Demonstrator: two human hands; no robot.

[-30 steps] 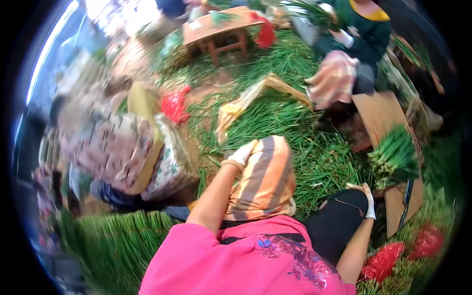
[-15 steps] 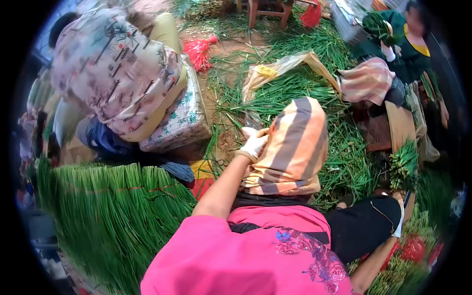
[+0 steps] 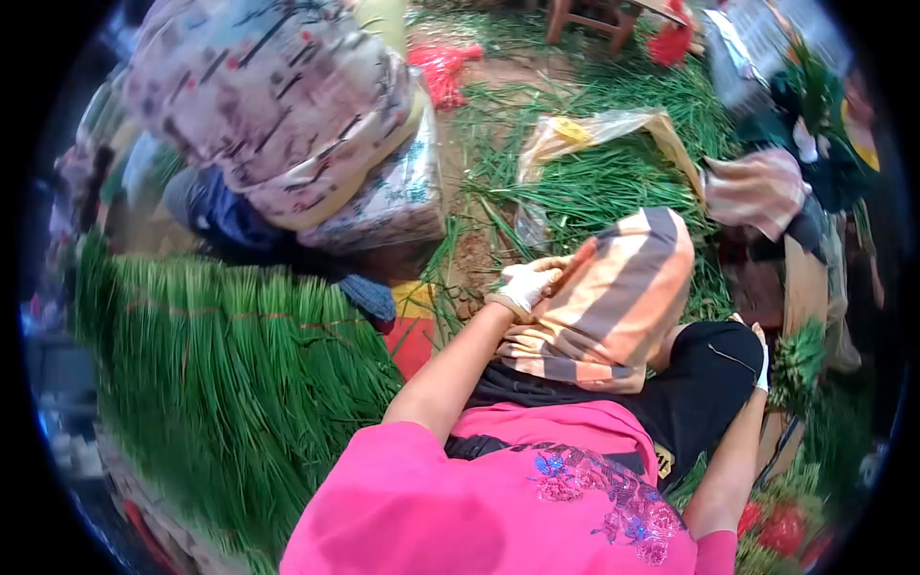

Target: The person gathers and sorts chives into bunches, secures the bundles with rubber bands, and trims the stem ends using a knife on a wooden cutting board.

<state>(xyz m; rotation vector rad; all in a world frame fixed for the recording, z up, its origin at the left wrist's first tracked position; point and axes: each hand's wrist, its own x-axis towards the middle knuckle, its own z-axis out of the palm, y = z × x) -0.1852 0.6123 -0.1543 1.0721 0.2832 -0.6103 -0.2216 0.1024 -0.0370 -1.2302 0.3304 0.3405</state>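
Observation:
My left hand [image 3: 532,286], in a white glove with bare fingertips, has its fingers curled at the edge of an orange, cream and grey striped cloth [image 3: 613,302]. The cloth is draped over my bent knee. On the far side of my other knee, in black trousers, is my right hand [image 3: 764,362], also white-gloved and partly hidden by the leg. Its fingers look stretched out along the knee, with nothing visible in them. Beyond the cloth, loose long green stalks [image 3: 613,177] lie on and around an opened clear plastic bag [image 3: 537,153].
Tied bundles of green stalks [image 3: 230,364] stand at left. A person in a patterned top [image 3: 278,105] sits close by on a wrapped box [image 3: 393,201]. Red plastic ties [image 3: 446,72] and a wooden stool [image 3: 594,24] are farther off. Another person [image 3: 824,144] sits at upper right.
The view has shifted, so the surroundings sit farther right. My right hand has moved up along the outer side of the knee. My left hand stays at the cloth's edge.

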